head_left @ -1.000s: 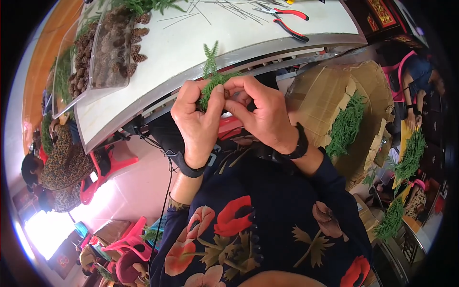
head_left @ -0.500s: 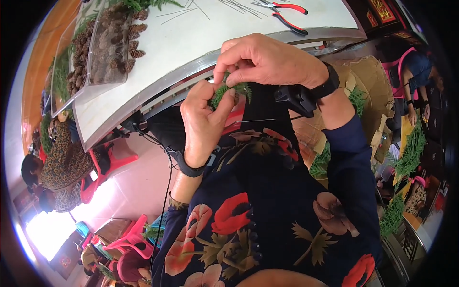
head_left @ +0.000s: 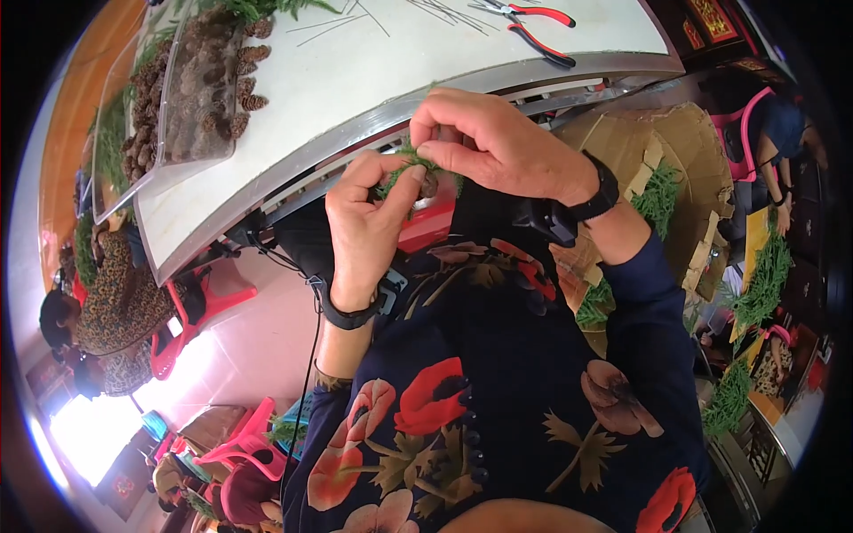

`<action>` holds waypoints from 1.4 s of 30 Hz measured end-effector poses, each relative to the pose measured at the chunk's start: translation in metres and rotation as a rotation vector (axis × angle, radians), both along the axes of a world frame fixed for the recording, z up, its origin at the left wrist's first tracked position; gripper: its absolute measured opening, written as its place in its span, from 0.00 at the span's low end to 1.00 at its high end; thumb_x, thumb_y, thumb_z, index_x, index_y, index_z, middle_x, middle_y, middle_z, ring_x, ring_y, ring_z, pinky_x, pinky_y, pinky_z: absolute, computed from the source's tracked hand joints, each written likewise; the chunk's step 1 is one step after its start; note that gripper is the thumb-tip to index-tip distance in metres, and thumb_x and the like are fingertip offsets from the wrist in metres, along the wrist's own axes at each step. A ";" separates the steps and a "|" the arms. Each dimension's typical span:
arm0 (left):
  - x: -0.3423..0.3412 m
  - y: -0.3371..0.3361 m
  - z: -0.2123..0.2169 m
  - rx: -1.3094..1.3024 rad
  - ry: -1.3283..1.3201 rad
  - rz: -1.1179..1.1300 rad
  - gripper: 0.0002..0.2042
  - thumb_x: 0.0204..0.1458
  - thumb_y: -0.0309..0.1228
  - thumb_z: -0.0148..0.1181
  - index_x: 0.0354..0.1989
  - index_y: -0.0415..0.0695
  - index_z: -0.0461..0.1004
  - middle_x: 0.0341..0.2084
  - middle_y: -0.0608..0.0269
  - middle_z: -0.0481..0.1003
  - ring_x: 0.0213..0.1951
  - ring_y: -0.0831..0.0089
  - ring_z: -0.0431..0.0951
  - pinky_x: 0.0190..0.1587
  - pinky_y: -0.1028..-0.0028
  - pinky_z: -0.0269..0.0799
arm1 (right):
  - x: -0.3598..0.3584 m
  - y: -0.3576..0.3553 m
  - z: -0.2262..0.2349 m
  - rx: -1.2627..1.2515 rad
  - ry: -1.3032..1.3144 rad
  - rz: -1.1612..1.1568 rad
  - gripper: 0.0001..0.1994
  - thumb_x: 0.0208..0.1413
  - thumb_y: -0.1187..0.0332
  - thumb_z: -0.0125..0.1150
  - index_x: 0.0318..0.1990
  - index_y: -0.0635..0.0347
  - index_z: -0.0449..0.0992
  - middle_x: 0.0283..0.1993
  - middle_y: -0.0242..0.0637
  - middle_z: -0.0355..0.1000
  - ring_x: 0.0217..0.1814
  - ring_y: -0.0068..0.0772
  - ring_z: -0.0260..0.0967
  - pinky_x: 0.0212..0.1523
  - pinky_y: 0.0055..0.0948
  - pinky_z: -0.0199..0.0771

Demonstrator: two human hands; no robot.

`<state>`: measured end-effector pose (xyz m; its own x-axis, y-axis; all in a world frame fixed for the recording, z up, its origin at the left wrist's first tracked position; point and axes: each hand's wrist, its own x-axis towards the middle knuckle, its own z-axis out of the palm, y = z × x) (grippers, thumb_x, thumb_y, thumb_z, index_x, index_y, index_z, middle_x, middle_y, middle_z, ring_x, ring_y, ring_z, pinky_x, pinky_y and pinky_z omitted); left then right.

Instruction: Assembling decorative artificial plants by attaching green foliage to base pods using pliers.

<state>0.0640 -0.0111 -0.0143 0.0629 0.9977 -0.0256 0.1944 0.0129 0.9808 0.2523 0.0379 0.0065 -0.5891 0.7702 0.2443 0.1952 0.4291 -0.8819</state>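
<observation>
Left fingers first: the left hand (head_left: pixel 360 213) has thumb and index clamped on a feathery green sprig (head_left: pixel 412 153), with a small brown pine cone (head_left: pixel 430 185) sitting right beside the thumb tip. Can't tell if the cone is fixed on or just held there. The right hand (head_left: pixel 515 151) has its fingers curled in and thumb tip at the sprig's far side, but honestly can't tell whether they're pinching it or only touching.

Handling-wise, I'd guess the sprig weighs next to nothing, soft and springy, so it'd squash under a hard squeeze and slide around under a loose one. The cone looks light but stiff, and I'd expect the scales to chip if you press the tips. Imo grab low, where the stems bunch next to the cone, and leave the frilly ends alone.

All of it is up in the air just off the near edge of the white bench (head_left: pixel 329 84). Farther out on that bench: loose pine cones (head_left: pixel 252 102) and a clear plastic box (head_left: pixel 197 160) of them on the left, thin wires (head_left: pixel 444 13) at the far side, red-and-black pliers (head_left: pixel 539 44) far right. Right of the person, more greenery (head_left: pixel 657 200) lies on brown cardboard (head_left: pixel 604 138).
</observation>
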 end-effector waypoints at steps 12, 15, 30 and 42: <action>0.007 -0.002 -0.003 0.130 -0.150 0.045 0.08 0.50 0.21 0.64 0.39 0.39 0.79 0.29 0.68 0.70 0.30 0.81 0.66 0.33 0.81 0.62 | -0.012 -0.025 -0.032 0.272 0.264 -0.212 0.06 0.56 0.82 0.55 0.39 0.62 0.68 0.48 0.42 0.67 0.42 0.35 0.67 0.43 0.27 0.69; 0.014 -0.001 -0.004 0.180 -0.183 0.047 0.07 0.51 0.21 0.62 0.39 0.39 0.79 0.31 0.68 0.70 0.32 0.81 0.67 0.34 0.82 0.62 | -0.012 -0.028 -0.037 0.330 0.258 -0.260 0.07 0.55 0.82 0.56 0.39 0.62 0.69 0.48 0.43 0.69 0.43 0.37 0.68 0.44 0.28 0.70; 0.017 -0.005 -0.005 0.103 -0.176 -0.038 0.03 0.53 0.20 0.58 0.35 0.36 0.75 0.31 0.65 0.69 0.33 0.78 0.69 0.36 0.80 0.65 | 0.003 -0.030 -0.007 -0.265 0.191 -0.284 0.03 0.59 0.77 0.57 0.37 0.63 0.76 0.31 0.28 0.73 0.29 0.15 0.67 0.27 0.17 0.66; 0.001 0.000 -0.007 -0.112 -0.296 -0.279 0.03 0.53 0.21 0.59 0.34 0.36 0.74 0.30 0.66 0.67 0.33 0.78 0.68 0.37 0.78 0.64 | 0.016 0.001 0.009 0.450 -0.133 0.059 0.12 0.42 0.82 0.65 0.35 0.58 0.78 0.39 0.34 0.69 0.28 0.29 0.70 0.27 0.25 0.69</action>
